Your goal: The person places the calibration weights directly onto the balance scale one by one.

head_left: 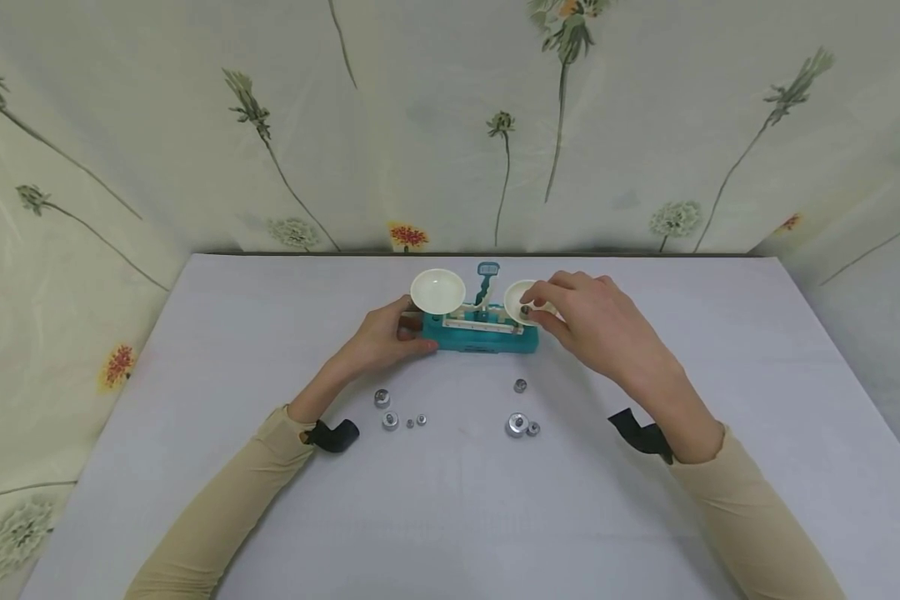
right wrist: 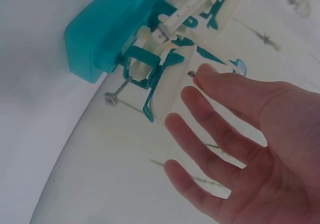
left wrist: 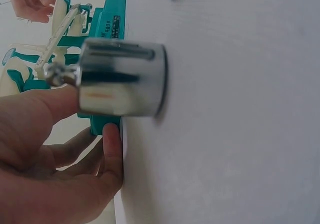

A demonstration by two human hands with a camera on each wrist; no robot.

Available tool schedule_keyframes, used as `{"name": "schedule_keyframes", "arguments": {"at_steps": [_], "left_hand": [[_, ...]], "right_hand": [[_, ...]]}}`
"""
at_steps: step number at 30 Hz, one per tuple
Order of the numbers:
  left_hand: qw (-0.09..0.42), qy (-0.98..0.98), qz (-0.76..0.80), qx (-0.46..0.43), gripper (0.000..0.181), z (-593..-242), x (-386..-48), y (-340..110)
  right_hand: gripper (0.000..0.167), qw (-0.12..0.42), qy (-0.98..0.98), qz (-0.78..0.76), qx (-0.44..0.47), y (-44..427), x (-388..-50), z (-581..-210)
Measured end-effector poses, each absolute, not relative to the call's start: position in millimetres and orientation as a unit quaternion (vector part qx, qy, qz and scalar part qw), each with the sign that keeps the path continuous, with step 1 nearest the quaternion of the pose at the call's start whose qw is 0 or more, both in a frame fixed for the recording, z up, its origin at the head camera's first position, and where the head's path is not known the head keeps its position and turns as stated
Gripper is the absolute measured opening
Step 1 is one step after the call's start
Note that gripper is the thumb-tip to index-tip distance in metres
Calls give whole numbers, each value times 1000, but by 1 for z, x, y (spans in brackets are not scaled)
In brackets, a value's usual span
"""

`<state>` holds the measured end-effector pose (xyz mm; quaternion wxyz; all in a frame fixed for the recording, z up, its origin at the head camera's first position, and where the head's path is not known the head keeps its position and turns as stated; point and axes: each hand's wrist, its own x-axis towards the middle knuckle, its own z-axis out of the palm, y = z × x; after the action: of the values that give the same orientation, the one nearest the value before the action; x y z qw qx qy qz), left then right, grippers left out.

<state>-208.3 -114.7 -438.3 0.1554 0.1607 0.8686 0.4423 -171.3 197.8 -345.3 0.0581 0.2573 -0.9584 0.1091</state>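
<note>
Only the right wrist view plainly shows the right hand's point(right wrist: 245, 134) three outer fingers spread while thumb and forefinger pinch a tiny weight point(right wrist: 191, 74) over the pan point(right wrist: 170, 88) at three o'clock; only the left wrist view shows a label point(left wrist: 116, 27) on the balance scale point(head_left: 483, 341), gripped by the left hand point(head_left: 390, 333) at its nine o'clock end. The head view adds metal weights point(head_left: 390, 420) toward seven and five o'clock. Flowered cloth point(head_left: 420, 125) rises past the tabletop's point(head_left: 450, 500) twelve o'clock edge, near the scale; bare surface stretches toward three and six o'clock
</note>
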Motion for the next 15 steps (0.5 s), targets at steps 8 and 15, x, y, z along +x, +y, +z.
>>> {"name": "schedule_keyframes", "arguments": {"at_steps": [8, 15], "left_hand": [[176, 847, 476, 159, 72, -439, -211, -118], [188, 834, 494, 157, 68, -438, -211, -119]], "right_hand": [[22, 63, -958, 113, 255, 199, -169, -346], [21, 57, -959, 109, 255, 201, -164, -344]]}}
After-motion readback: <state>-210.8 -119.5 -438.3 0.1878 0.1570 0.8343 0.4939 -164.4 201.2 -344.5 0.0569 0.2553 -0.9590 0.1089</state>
